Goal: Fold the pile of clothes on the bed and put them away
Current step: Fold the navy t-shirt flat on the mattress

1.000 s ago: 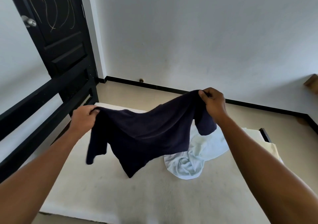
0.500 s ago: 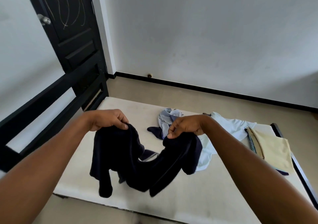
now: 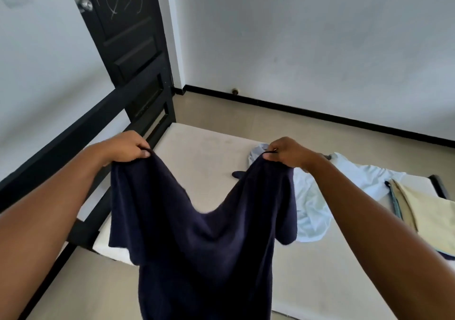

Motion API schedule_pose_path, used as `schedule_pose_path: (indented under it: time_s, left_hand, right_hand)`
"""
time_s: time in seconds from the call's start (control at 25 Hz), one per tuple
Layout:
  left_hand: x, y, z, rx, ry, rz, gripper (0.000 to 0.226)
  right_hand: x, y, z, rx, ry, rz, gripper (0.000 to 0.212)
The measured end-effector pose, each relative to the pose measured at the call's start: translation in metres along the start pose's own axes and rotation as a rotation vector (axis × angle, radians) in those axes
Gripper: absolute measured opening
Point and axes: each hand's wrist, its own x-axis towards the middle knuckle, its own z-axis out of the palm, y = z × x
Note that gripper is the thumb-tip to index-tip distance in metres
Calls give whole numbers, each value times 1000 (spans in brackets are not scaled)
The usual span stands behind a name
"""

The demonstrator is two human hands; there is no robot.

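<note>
Left hand (image 3: 125, 147) and right hand (image 3: 285, 151), fingers gripping, hold a dark navy cotton T-shirt (image 3: 202, 246) by its shoulders, unfolded, above the cream bed (image 3: 202, 152). On the bed, crumpled pale blue clothes (image 3: 312, 211) await folding; a yellow cloth (image 3: 428, 206) looks folded.

Mattress (image 3: 204, 152) lies bare between black bed rail (image 3: 73, 132) and crumpled white clothes (image 3: 312, 211).

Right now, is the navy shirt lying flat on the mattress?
No, the left hand and right hand hold the navy shirt hanging over the mattress.
</note>
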Motion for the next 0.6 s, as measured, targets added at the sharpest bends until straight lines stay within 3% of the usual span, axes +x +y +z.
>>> schedule_pose_path:
  time_s: [0.08, 0.16, 0.4, 0.48, 0.6]
  left_hand:
    - [59, -56, 10, 103, 230, -111, 15]
    - [113, -100, 21, 76, 380, -226, 18]
    - [304, -173, 45, 198, 402, -321, 21]
    - [357, -188, 58, 92, 354, -389, 24]
    - [445, -218, 100, -427, 244, -549, 28]
  right_hand:
    - [61, 28, 19, -185, 207, 98, 23]
    - [111, 59, 35, -184, 359, 232, 21]
    - [286, 92, 111, -159, 521, 510, 26]
    - [329, 99, 133, -85, 501, 554, 25]
    - [396, 128, 172, 341, 451, 663, 20]
